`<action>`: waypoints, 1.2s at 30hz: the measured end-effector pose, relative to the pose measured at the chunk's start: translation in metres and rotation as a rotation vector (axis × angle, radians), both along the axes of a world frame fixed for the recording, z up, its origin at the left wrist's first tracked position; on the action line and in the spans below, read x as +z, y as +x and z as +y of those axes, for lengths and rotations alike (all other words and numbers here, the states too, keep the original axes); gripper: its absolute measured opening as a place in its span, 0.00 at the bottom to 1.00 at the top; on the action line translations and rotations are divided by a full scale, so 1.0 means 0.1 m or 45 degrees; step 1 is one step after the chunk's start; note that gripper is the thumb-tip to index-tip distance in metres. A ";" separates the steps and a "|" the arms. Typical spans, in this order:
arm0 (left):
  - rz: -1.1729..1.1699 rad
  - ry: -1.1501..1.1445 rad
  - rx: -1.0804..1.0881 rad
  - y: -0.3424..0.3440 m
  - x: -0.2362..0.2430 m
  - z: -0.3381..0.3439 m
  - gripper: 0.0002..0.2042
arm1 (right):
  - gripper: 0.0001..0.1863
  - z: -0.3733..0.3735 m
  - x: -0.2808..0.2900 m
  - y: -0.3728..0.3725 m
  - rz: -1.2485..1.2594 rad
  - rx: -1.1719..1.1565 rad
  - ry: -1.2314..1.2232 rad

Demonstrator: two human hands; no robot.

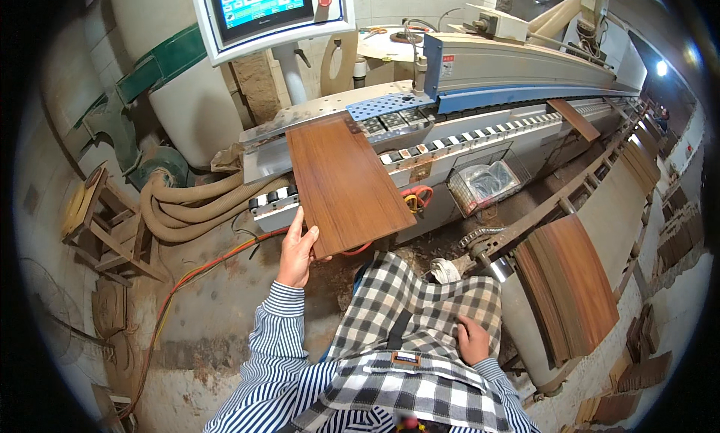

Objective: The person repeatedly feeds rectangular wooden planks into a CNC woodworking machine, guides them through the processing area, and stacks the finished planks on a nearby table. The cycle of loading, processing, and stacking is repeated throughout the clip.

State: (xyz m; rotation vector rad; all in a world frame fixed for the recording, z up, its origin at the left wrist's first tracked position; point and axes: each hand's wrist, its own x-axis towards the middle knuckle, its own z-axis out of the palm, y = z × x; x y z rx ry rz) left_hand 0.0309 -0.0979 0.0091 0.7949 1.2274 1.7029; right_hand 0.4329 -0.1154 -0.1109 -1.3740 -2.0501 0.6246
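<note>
A brown wood-grain board (345, 185) lies tilted across the front rail of a long machine, its far end on the metal infeed table (277, 159). My left hand (298, 249) is closed on the board's near left corner, thumb on top and fingers along the edge and underneath. Down against my checked apron (409, 320), my right hand (472, 340) rests with its fingers loosely curled; nothing shows in it. Black and white rollers (450, 143) line the rail beside the board.
A control screen (261, 5) stands above the machine. Stacked boards (568, 287) sit on a roller conveyor at my right. Another board (574, 119) lies farther down the rail. A wire basket (487, 179) hangs at the machine's front. Hoses (199, 208) and a wooden stool (109, 227) are left.
</note>
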 end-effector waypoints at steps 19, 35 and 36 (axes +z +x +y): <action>-0.010 0.024 -0.066 0.53 -0.06 0.66 0.30 | 0.12 0.01 -0.06 -0.03 -0.140 0.058 0.218; -0.040 -0.065 -0.088 1.60 0.01 1.70 0.30 | 0.11 -0.03 0.15 0.25 0.413 -0.222 -0.047; -0.057 -0.090 -0.110 1.67 0.03 1.76 0.30 | 0.12 -0.03 0.28 0.32 0.506 -0.289 -0.068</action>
